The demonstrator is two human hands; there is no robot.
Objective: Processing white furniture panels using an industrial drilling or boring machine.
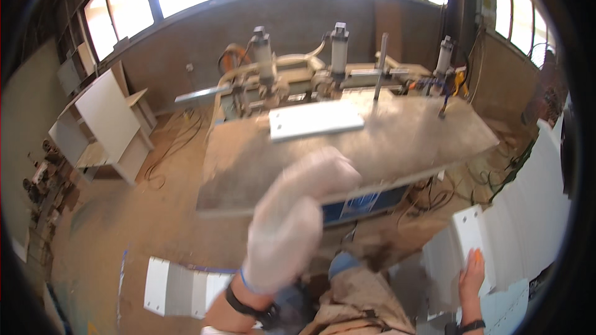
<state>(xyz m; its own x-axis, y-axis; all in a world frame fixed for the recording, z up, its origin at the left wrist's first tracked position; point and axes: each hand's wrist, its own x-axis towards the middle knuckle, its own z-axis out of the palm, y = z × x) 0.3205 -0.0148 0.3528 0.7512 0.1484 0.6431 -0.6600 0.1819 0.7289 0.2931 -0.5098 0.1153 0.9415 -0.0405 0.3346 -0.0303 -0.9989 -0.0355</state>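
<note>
My left hand [292, 217], in a white glove and blurred by motion, is raised in front of the worktable [410, 142]. Its fingers point right with the thumb apart, and I see nothing in it. On the table lies a white rectangular panel [316, 120] with small dark holes near its left end. Down at the right, my bare right hand [473, 273] has its fingers on another white panel [470, 229], which has two holes near its top. That panel rests against a row of similar panels [528, 217]; its far side is hidden.
Drilling-machine cylinders [339, 49] and an upright metal rod [380, 65] stand along the table's back. White panels [177, 286] lie at the lower left. An open white cabinet [108, 118] stands far left. Cables [164, 170] cross the floor.
</note>
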